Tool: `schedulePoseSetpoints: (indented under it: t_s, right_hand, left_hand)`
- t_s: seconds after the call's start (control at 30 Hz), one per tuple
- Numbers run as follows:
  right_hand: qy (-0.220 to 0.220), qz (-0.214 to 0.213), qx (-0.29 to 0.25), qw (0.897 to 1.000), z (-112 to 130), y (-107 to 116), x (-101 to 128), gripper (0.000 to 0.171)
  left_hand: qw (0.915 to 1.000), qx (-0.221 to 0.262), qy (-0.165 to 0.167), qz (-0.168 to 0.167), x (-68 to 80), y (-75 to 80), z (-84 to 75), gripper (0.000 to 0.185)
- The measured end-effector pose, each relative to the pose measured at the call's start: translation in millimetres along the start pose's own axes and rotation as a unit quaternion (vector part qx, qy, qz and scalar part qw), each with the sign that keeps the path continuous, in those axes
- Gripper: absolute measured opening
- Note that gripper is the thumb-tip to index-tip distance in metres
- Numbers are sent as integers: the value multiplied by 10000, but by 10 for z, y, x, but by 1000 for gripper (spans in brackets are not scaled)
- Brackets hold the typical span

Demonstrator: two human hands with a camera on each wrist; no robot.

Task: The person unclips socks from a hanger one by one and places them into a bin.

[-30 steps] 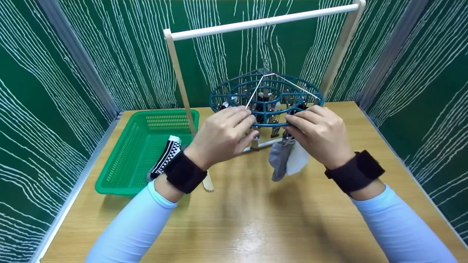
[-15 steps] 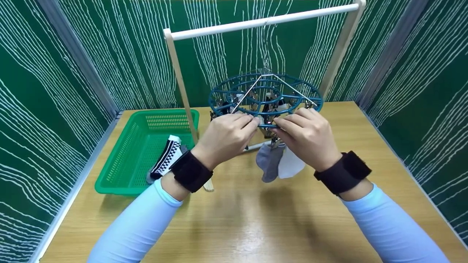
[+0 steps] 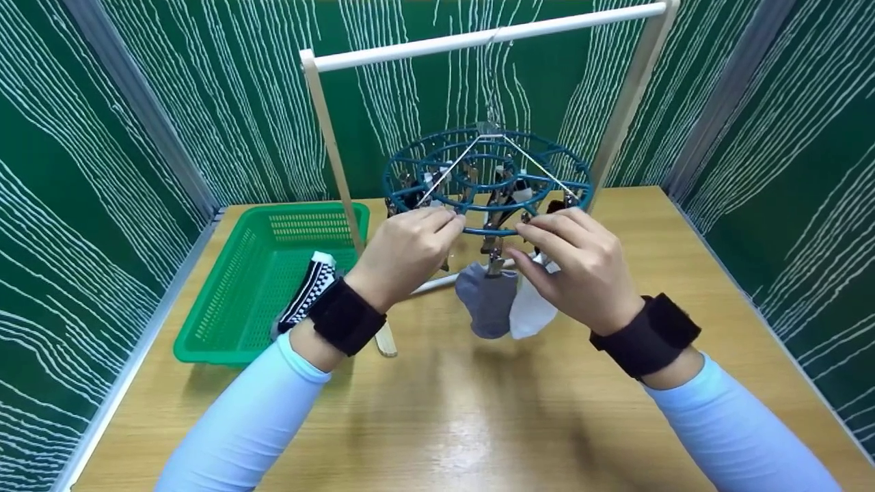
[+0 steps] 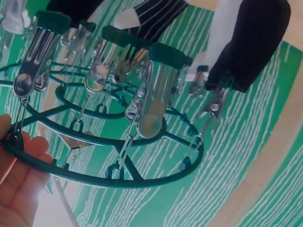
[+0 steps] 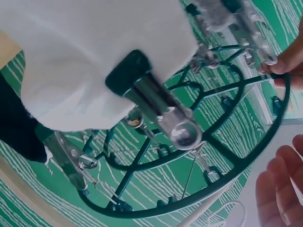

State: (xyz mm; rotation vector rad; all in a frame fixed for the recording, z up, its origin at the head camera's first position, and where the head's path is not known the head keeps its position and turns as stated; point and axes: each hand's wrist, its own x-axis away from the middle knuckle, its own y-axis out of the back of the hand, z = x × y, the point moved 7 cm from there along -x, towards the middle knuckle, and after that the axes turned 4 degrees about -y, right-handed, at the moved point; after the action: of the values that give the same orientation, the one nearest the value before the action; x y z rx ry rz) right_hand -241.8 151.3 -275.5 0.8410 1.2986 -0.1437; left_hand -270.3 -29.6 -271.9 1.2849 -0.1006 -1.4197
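A round dark-green clip hanger (image 3: 493, 232) hangs from the rack's bar, with metal clips around its rings. My left hand (image 3: 410, 249) pinches the hanger's near rim on the left, thumb and fingers meeting there in the left wrist view. My right hand (image 3: 577, 263) is by the rim's front right, thumb spread from its fingers; the right wrist view shows its fingers (image 5: 281, 179) just apart from the rim. Between the hands, a clip holds a grey sock (image 3: 489, 301). A white sock (image 3: 533, 307) hangs beside it, partly behind my right thumb. Black socks (image 4: 253, 38) hang from farther clips.
The rack's white top bar (image 3: 489, 37) spans the back, on wooden uprights (image 3: 328, 137). At left on the table (image 3: 437, 424) stands a green basket (image 3: 225, 301) holding a black-and-white checkered sock (image 3: 311, 290). Green walls with white lines enclose the table.
The hanger has turned, carrying the grey and white socks leftward along the front. My right hand moved left with the rim, then its thumb and fingers parted from it.
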Motion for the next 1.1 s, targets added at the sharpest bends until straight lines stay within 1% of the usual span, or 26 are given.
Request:
schedulePoseSetpoints:
  t_s: [0.07, 0.2, 0.27, 0.37, 0.47, 0.57, 0.63, 0.73, 0.83, 0.97, 1.1]
  right_hand:
    - [-6, 63, -24, 10000, 12, -16, 30, 24]
    - [-96, 281, -68, 9995, 16, -94, 105, 32]
    - [-253, 481, -157, 9984, 11, -154, 146, 29]
    - [-643, 822, -324, 9940, 5, -257, 192, 30]
    - [-1246, 1275, -509, 9827, -26, -374, 237, 38]
    - [-1855, 1671, -755, 9654, -75, -476, 269, 44]
    - [-2165, 1814, -960, 9545, -117, -538, 281, 46]
    - [-2417, 1863, -1245, 9441, -181, -620, 284, 44]
    - [-2522, 1810, -1467, 9392, -238, -681, 281, 40]
    - [-2541, 1709, -1572, 9389, -282, -705, 267, 29]
    - [-2499, 1609, -1590, 9415, -301, -698, 247, 22]
  left_hand:
    - [10000, 33, 20, -5, 7, 3, 20, 16]
    - [9999, 70, 49, -69, 26, -1, 47, 16]
    - [9999, 130, 79, -61, 33, -10, 56, 16]
    - [9997, 215, 102, -61, 43, -19, 67, 15]
    - [9995, 278, 112, -56, 46, -20, 75, 14]
    - [9995, 302, 106, -31, 49, -20, 80, 14]
    - [9995, 305, 105, -6, 53, -23, 87, 15]
    - [9996, 278, 93, 55, 63, -41, 100, 15]
    - [9996, 257, 72, 104, 76, -67, 112, 16]
    - [9997, 228, 55, 64, 95, -86, 126, 16]
    - [9998, 184, 29, -93, 108, -73, 136, 15]
